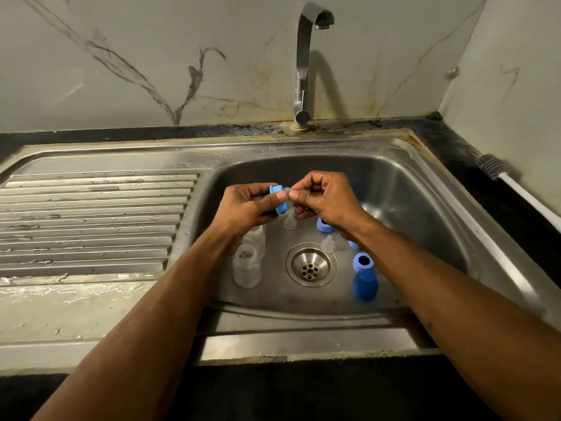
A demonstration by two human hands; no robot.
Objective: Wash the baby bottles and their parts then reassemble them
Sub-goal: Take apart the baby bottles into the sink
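Observation:
My left hand (247,206) grips a blue screw ring (280,199) above the steel sink basin (409,189). My right hand (323,197) pinches a clear teat (287,189) that sits in that ring. Two clear bottles (247,265) stand at the basin's left, one behind the other. A loose clear teat (290,222) lies under my hands and another teat (328,244) lies by the drain (310,266). A blue bottle (364,278) stands open-topped at the right. A blue ring (324,225) and another blue part (353,245) are partly hidden by my right wrist.
The tap (305,56) rises behind the basin with no water running. A wet ribbed drainboard (91,220) lies to the left. A bottle brush (513,183) with a white handle rests on the dark counter at the right, against the wall.

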